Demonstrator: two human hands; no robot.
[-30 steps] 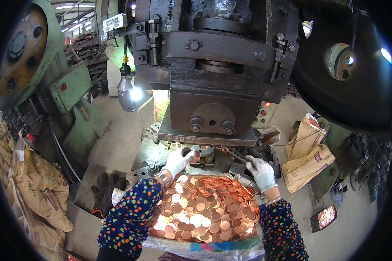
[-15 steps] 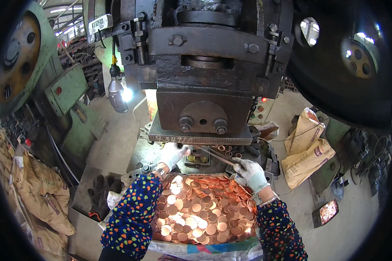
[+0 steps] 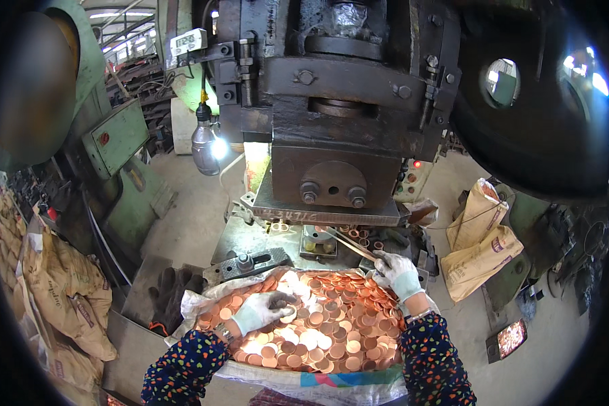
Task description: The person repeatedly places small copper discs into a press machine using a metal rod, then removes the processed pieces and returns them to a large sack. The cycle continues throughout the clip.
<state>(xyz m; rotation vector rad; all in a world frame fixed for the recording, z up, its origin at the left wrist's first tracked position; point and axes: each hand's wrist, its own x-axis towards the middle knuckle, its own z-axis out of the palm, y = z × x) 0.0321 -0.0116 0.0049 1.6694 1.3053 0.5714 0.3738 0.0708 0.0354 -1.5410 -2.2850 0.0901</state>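
Observation:
My left hand (image 3: 262,312), in a pale glove with dark fingertips, is over a heap of round copper discs (image 3: 348,331). Its fingers are closed on a copper disc (image 3: 288,314) at the heap's left side. The gloved right hand (image 3: 398,276) grips long thin metal tongs (image 3: 353,245). Their far end reaches to the small round die (image 3: 318,234) under the press ram (image 3: 335,177); whether the tips hold anything is too small to tell. A white woven sack (image 3: 264,374) surrounds the discs.
Copper rings (image 3: 364,237) lie right of the die. A slotted clamp (image 3: 247,262) is bolted at the bed's left. The lit lamp (image 3: 206,145) hangs beside the press. Paper sacks (image 3: 480,260) stand right, more sacks (image 3: 64,291) left. Dark gloves (image 3: 172,294) lie on a metal surface.
My left hand has come back from the die area down to the disc heap. The right hand still holds the tongs near the die. The whole view has shifted slightly.

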